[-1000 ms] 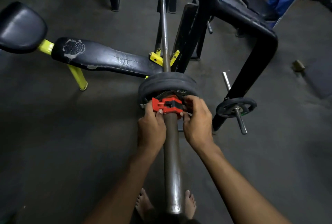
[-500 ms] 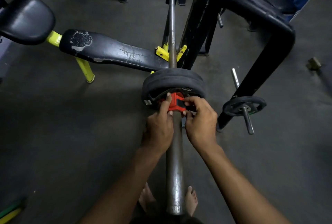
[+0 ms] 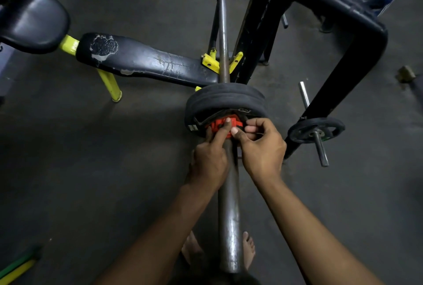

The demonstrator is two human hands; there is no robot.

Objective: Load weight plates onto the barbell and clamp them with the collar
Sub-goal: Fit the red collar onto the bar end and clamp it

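A steel barbell [image 3: 229, 216] runs from between my feet up to a yellow rack hook. Black rubber weight plates [image 3: 225, 99] sit stacked on its sleeve. A red collar [image 3: 217, 125] is on the sleeve right against the outer plate. My left hand [image 3: 209, 161] pinches the collar from the left, its index finger lying over the red top. My right hand [image 3: 261, 147] grips the collar's right side, thumb pressed on the red body and fingers curled behind it.
A worn black bench [image 3: 142, 60] with yellow legs lies to the left. A black rack frame [image 3: 348, 55] stands on the right, with a small plate [image 3: 317, 130] on its storage peg. A small block [image 3: 406, 74] lies at the far right on the floor.
The collar has gone from open with its latch sticking out to pressed in against the plate. Both hands slid forward along the sleeve and closed round it. The camera has tilted a little.
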